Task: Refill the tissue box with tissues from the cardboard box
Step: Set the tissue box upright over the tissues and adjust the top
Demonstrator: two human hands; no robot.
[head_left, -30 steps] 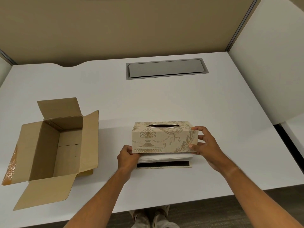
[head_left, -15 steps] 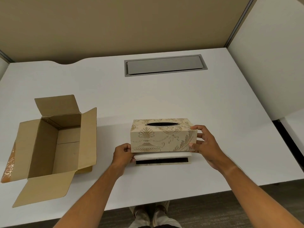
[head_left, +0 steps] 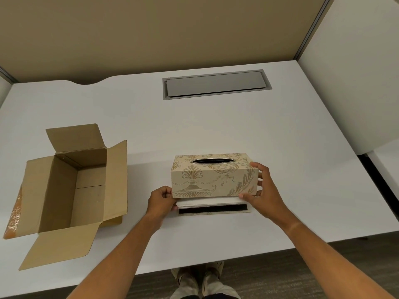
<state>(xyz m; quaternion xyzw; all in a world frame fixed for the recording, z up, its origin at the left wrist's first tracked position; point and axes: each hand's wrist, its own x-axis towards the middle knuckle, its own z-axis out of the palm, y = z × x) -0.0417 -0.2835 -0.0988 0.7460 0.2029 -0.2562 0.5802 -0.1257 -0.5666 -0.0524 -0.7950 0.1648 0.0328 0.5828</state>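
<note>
A cream tissue box cover with a gold pattern and an oval slot on top sits over a white stack of tissues, whose front edge shows beneath it. The stack lies on the box's flat base, which has a black strip along the front. My left hand grips the cover's lower left corner, fingers by the tissues. My right hand holds the cover's right end. The brown cardboard box stands open at the left, and its inside looks empty.
The white desk has a grey cable hatch at the back. Beige partition walls close the back and a white panel the right. The desk's front edge runs just below my forearms, with my shoes and the floor under it.
The cover has come down a little over the tissue stack, so less white shows under it. Both hands stay on its ends. The camera view has shifted slightly.
</note>
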